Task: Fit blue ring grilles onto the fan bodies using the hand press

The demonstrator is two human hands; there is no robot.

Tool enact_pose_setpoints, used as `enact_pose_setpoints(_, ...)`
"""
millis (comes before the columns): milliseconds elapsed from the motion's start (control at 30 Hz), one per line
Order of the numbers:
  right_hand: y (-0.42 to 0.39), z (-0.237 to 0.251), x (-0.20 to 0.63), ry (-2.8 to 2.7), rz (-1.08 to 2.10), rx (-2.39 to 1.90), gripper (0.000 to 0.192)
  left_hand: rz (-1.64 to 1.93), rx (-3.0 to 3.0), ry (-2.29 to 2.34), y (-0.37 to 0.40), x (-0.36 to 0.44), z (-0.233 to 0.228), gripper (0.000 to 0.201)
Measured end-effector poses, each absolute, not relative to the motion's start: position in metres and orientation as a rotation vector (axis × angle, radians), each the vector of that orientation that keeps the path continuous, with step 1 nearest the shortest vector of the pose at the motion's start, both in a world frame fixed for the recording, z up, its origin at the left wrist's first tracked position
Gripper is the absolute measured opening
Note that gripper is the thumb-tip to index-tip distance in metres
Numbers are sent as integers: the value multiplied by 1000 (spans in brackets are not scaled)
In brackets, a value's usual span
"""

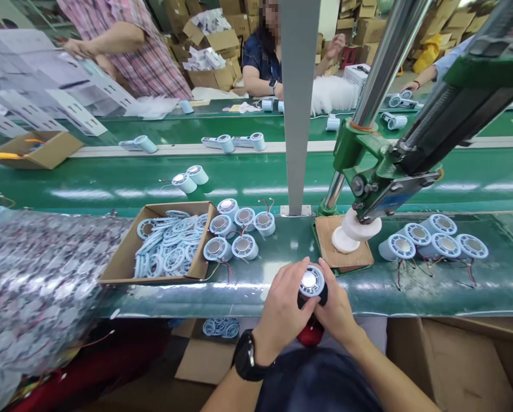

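Both hands hold one light-blue motor housing [311,281] at the near edge of the bench, its vented ring and silver disc facing up. My left hand [287,297], with a black watch at the wrist, wraps its left side. My right hand [335,306] closes on the right side. Just beyond stands a green hand press [374,171] with a white pressing head [361,226] above a white round seat [345,240] on a cardboard-topped base. Several similar housings with thin wires [444,245] stand right of the press. More housings [244,217] are grouped to the left.
A cardboard box [155,280] of light-blue rings [170,243] sits left, beside stacked wrapped parts [50,263]. A grey post [299,109] rises behind the bench. Beyond it, a green conveyor [239,174] carries housings [190,178]. Other people work across it.
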State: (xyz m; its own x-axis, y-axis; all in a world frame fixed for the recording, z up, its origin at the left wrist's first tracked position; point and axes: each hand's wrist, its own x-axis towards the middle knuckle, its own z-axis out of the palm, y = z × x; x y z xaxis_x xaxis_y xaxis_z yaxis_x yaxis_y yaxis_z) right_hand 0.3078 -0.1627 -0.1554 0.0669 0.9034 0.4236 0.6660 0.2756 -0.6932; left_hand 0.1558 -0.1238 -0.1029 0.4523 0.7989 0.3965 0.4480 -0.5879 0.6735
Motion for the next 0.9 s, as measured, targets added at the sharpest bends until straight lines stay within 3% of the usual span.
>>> enact_pose_setpoints(400, -163, -157, 307, -1643, 411, -1460, 86, 834, 1903, 1141, -120, 154, -108, 65)
enact_pose_setpoints(700, -160, -154, 309, -1656, 408, -1411, 83, 1045, 1763, 1123, -138, 165, -135, 63)
enact_pose_setpoints(900, -176, -117, 309, -1640, 253, -1247, 78, 1281, 1810, 965, -157, 159, -127, 69)
